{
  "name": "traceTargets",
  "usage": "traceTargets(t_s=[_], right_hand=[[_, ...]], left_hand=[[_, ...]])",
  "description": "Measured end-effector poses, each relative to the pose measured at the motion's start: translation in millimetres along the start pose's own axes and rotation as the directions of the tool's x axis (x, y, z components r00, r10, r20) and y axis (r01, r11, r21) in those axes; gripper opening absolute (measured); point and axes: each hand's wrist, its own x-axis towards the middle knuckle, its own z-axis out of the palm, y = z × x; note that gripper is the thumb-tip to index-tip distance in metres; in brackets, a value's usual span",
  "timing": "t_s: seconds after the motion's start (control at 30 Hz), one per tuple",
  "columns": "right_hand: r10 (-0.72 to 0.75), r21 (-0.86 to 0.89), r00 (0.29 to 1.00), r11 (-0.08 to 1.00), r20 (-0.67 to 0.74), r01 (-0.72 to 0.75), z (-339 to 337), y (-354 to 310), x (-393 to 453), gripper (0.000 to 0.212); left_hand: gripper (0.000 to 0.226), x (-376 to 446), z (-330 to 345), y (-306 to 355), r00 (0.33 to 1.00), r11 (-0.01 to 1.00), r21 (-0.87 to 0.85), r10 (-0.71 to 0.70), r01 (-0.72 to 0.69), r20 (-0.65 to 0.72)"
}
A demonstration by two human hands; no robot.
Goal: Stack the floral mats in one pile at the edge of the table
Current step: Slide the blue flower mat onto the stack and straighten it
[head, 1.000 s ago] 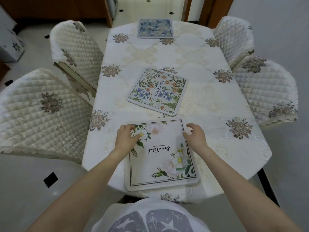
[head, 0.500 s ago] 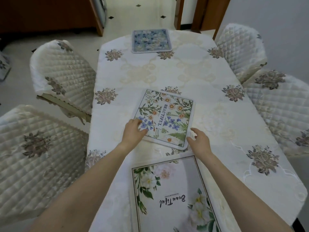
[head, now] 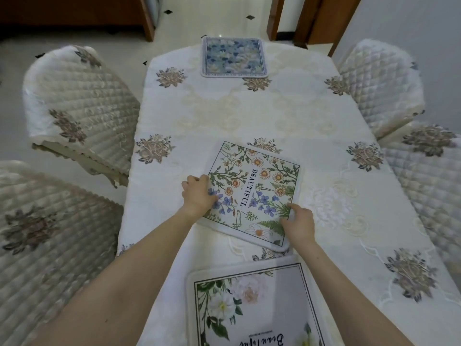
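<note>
Both bare forearms reach forward over the desk [head: 249,116], which is covered with a cream embroidered cloth, and both hands are on the middle mat [head: 252,193], the one printed with daisies, blue flowers and the word BEAUTIFUL. This mat lies turned at an angle near the centre of the desk.

The left hand [head: 198,196] is at the left edge of the middle mat. Its fingers are curled and closed around that edge, the thumb on top of the print, so it grips the mat. The wrist is straight and the forearm comes in from the lower left.

The right hand [head: 298,224] is at the near right corner of the middle mat. Its fingers are bent and rest on the top of the mat and on its rim, pinching the corner. The near edge of the mat seems a little raised from the cloth, but I cannot tell this for sure.

Just nearer to the person than the middle mat, and not touching it, lies the white rose mat [head: 252,305] at the near edge of the desk. Far beyond the middle mat, at the far end of the desk, lies the blue mat [head: 234,57]. Quilted chairs [head: 79,101] stand on both sides of the desk.
</note>
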Motion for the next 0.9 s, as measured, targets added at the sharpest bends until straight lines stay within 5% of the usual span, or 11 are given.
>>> traceTargets(t_s=[0.2, 0.53, 0.9], right_hand=[[0.071, 0.271, 0.996, 0.961, -0.058, -0.053, -15, -8, -1, 0.04], [-0.048, 0.301, 0.991, 0.95, -0.128, 0.085, -47, -14, -42, 0.049], [-0.192, 0.259, 0.979, 0.944, -0.072, 0.204, -64, 52, -139, 0.05]], left_hand=[[0.045, 3, -18, 1, 0.999, 0.973, -0.227, 0.039, -0.038, -0.003], [0.046, -67, -44, 4, 0.992, 0.918, -0.39, 0.022, -0.071, -0.128], [0.043, -232, -8, -34, 0.986, 0.863, -0.505, -0.082, -0.001, -0.144]])
